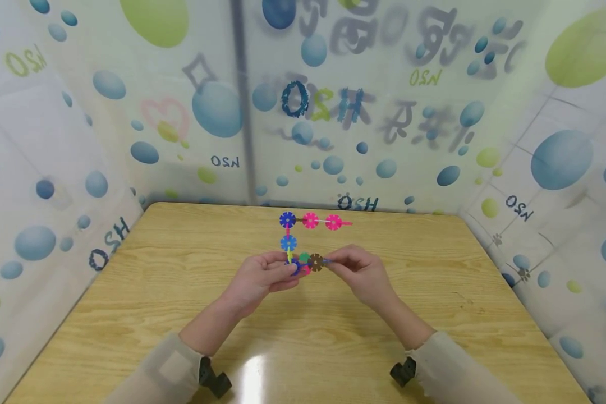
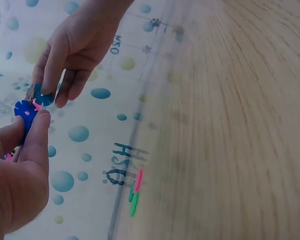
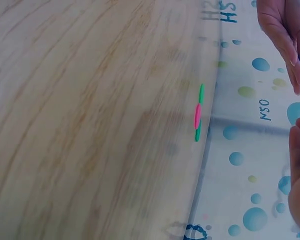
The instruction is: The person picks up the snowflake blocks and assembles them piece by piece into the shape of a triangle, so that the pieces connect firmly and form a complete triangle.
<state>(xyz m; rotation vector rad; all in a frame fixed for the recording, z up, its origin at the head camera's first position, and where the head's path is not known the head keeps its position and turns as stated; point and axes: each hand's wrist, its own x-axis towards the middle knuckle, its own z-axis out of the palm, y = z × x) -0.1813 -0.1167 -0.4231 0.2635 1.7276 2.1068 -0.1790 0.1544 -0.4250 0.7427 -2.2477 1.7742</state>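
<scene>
My left hand (image 1: 255,280) pinches a dark blue snowflake disc (image 2: 26,112) between thumb and fingers. The disc belongs to a chain of slotted plastic discs. From the left hand the chain runs through a yellow-green disc (image 1: 290,256) and a light blue disc (image 1: 288,243) to another dark blue disc (image 1: 288,219). There it turns right through two pink discs (image 1: 310,220) to a pink one seen edge-on. My right hand (image 1: 361,275) pinches a blue disc (image 2: 43,95), beside a brown disc (image 1: 316,262). Fingers partly hide the joints.
Loose green (image 2: 134,204) and pink (image 2: 138,180) discs lie on the wooden table (image 1: 182,247), seen nearly edge-on from both wrists. A patterned curtain (image 1: 333,140) with blue and green dots hangs along the table's back and sides.
</scene>
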